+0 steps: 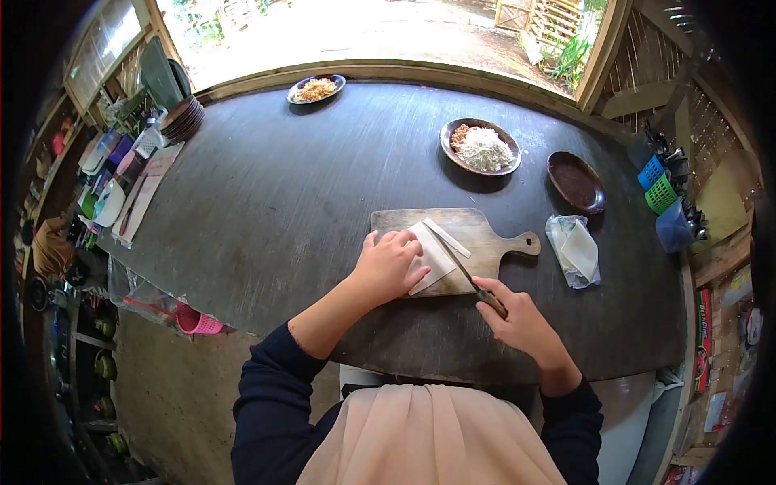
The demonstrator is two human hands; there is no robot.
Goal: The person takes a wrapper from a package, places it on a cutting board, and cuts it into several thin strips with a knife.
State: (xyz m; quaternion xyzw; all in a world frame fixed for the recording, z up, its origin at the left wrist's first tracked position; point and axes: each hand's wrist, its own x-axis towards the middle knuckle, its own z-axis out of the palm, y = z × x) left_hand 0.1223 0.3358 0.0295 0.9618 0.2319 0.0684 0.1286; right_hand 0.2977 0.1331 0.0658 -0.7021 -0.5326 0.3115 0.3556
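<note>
White sheet (436,259) under flat left hand (390,265), knife (462,268) in clenched right hand (521,320).

Cutting board (477,230): on the table (283,194), at the near edge.
Sheets (436,260): on the board, under the left hand (388,265).
Knife (462,269): across the sheets, handle in the right hand (517,319).
Bag (574,250): just right of the board.
Heaped plate (481,147): behind the board.
Empty dish (575,181): behind the board, to the right.
Far plate (315,88): well behind the board, to the left.

Dark navy long sleeves, beige headscarf draped over chest.
</note>
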